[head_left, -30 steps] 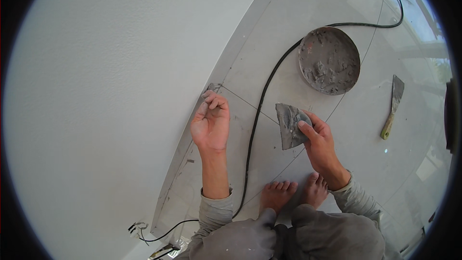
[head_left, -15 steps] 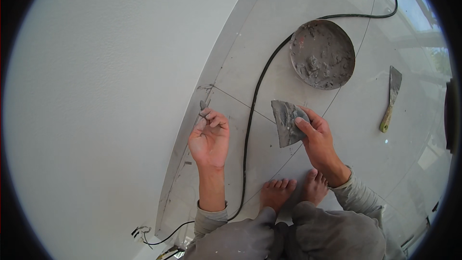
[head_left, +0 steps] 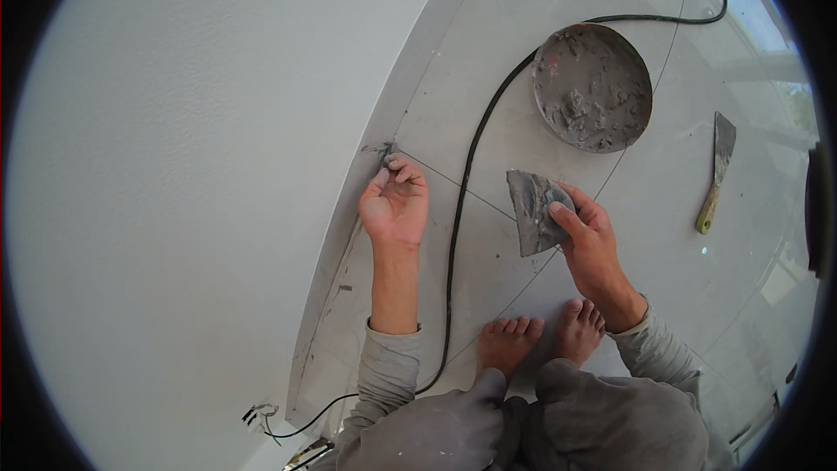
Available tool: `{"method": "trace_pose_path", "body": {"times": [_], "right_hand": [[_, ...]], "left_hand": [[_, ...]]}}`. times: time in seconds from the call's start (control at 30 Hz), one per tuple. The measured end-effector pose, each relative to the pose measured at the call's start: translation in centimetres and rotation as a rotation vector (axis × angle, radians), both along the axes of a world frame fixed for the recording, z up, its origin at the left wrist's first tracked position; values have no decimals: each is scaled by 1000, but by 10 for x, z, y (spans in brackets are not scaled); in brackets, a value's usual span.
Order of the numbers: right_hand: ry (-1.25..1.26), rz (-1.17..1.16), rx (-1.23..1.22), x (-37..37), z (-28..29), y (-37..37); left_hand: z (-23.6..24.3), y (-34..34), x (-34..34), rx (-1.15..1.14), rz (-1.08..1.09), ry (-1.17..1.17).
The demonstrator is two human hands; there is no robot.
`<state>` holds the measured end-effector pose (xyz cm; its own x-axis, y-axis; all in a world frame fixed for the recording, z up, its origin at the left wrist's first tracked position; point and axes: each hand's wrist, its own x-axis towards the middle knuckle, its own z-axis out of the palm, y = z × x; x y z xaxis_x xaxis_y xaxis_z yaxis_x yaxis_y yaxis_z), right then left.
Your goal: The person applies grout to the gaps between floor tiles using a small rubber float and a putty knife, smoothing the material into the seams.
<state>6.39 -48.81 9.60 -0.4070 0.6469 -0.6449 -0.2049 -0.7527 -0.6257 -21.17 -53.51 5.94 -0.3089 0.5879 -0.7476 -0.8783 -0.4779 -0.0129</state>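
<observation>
My left hand (head_left: pixel 395 201) is curled, palm up, at the grey baseboard (head_left: pixel 322 279), its fingertips pinching a small dark grey dab of paste (head_left: pixel 387 160) against a smudged joint. In my right hand (head_left: pixel 586 242) is a flat grey scraper piece (head_left: pixel 533 208) coated with paste, gripped between thumb and fingers. Beyond it, a round shallow pan (head_left: pixel 593 87) holds lumpy grey paste. A putty knife with a yellow-green handle (head_left: pixel 716 173) lies on the tiles to the right.
A white wall (head_left: pixel 183 166) fills the left side. A black cable (head_left: pixel 471 157) snakes over the glossy tiled floor (head_left: pixel 445 61), past the pan, to exposed wiring (head_left: pixel 260 419) at the lower left. My bare feet (head_left: pixel 510 340) are below my hands.
Since half a second ago my left hand has moved up along the baseboard to the smudged joint. My right hand keeps hold of the scraper piece, slightly higher and farther right.
</observation>
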Motion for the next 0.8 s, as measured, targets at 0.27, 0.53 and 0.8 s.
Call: {"method": "trace_pose_path", "body": {"times": [0.27, 0.53, 0.8], "right_hand": [[-16, 24, 21, -2, -2, 2], [-6, -2, -6, -1, -1, 2], [-1, 2, 9, 1, -2, 2]], "left_hand": [[8, -2, -13, 24, 37, -132], [34, -10, -11, 120, 29, -138], [56, -14, -10, 168, 31, -151]]}}
